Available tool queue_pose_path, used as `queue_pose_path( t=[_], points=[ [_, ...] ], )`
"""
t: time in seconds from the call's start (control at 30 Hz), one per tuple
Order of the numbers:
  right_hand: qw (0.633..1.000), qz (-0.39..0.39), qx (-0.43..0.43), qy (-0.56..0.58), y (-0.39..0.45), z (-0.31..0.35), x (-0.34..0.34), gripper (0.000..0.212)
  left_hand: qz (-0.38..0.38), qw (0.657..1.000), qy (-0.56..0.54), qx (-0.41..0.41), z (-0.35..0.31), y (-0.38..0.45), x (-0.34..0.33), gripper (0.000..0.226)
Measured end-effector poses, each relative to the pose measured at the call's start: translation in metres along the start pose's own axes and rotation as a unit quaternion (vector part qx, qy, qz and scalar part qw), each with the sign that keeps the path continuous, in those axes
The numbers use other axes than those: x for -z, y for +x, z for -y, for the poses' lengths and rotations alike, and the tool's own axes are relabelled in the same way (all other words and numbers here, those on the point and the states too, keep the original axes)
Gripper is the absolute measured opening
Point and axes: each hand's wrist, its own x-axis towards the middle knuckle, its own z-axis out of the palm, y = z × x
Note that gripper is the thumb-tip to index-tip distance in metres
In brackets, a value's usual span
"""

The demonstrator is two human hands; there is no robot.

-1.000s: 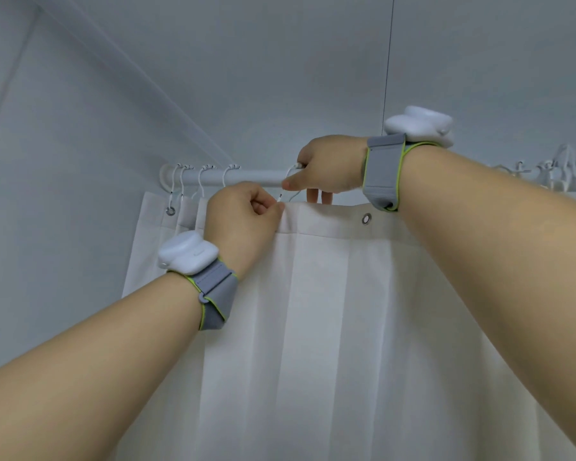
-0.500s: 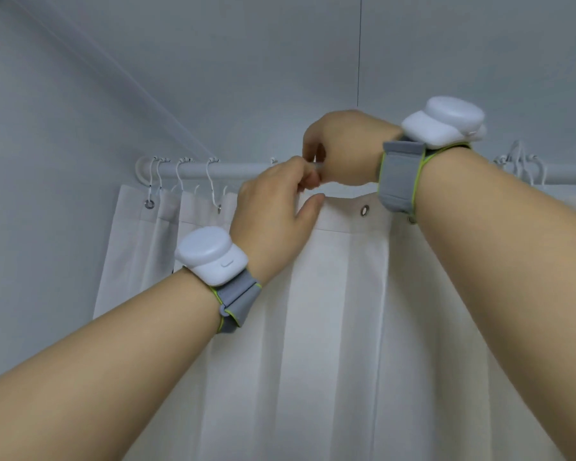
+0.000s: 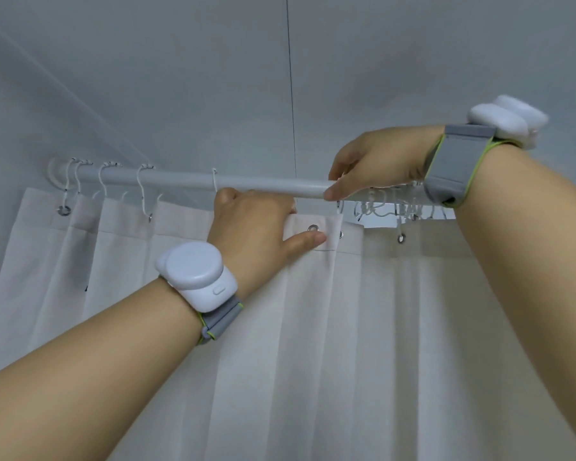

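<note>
Curtain (image 3: 313, 344): white cloth, hung below the rod. The left part is hooked up. The stretch right of the left hand is not yet hooked.
Handling: judged light, soft and limp. No shape is kept unsupported, and loose folds are likely to slide out of a slack hold. Strain is best kept off the eyelets.
Hold point: the doubled top hem (image 3: 316, 242), just beside an eyelet, so that the hole is held taut and presented to a hook.
Eyelet (image 3: 312, 227): metal ring, unhooked, just above the left thumb tip. Two more are seen further right along the hem.
Left hand (image 3: 256, 227): closed on the hem, with fingers curled over the top edge and the thumb laid flat on the front, pointing towards the eyelet.
Right hand (image 3: 376, 164): wrapped round the rod, thumb beneath and fingers over. Whether a hook is also pinched cannot be told.
Rod (image 3: 180, 178): white, horizontal, fixed to the wall at its left end.
Hooks (image 3: 143, 191): several at the left carry the curtain. One is hung just above the left hand, its lower end hidden.
Spare hooks (image 3: 389, 207): bunched on the rod beneath the right wrist.
Wristbands (image 3: 197, 271): grey straps with white units, one worn on each wrist.
Wall (image 3: 147, 78): pale grey, plain.
</note>
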Motion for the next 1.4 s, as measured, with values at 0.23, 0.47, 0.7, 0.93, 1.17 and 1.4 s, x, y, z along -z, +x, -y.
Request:
queue_pose_path(
  t=[0.23,0.47,0.7,0.93,1.17,1.4],
  points=[
    [0.998,0.015,0.022,0.064,0.001,-0.010,-0.006,0.044,-0.017,0.997,-0.071,0.032,-0.005,0.001,-0.005,0.046],
    [0.995,-0.050,0.053,0.066,0.014,0.009,-0.010,0.052,0.013,0.994,-0.105,0.033,0.008,0.002,-0.004,0.050],
    [0.990,-0.076,0.082,0.085,0.030,0.031,-0.011,0.053,0.055,0.988,-0.131,0.052,0.031,0.001,0.011,0.037],
    [0.984,-0.125,0.112,0.063,0.040,0.051,-0.016,0.039,0.061,0.988,-0.129,0.055,0.038,-0.004,0.021,0.029],
    [0.986,-0.076,0.140,0.049,0.045,0.059,-0.018,0.049,0.047,0.988,-0.099,0.107,0.038,-0.007,0.026,0.021],
    [0.987,-0.021,0.134,0.084,0.045,0.059,-0.021,0.035,0.037,0.985,-0.104,0.134,0.046,-0.011,0.023,0.019]
  ],
)
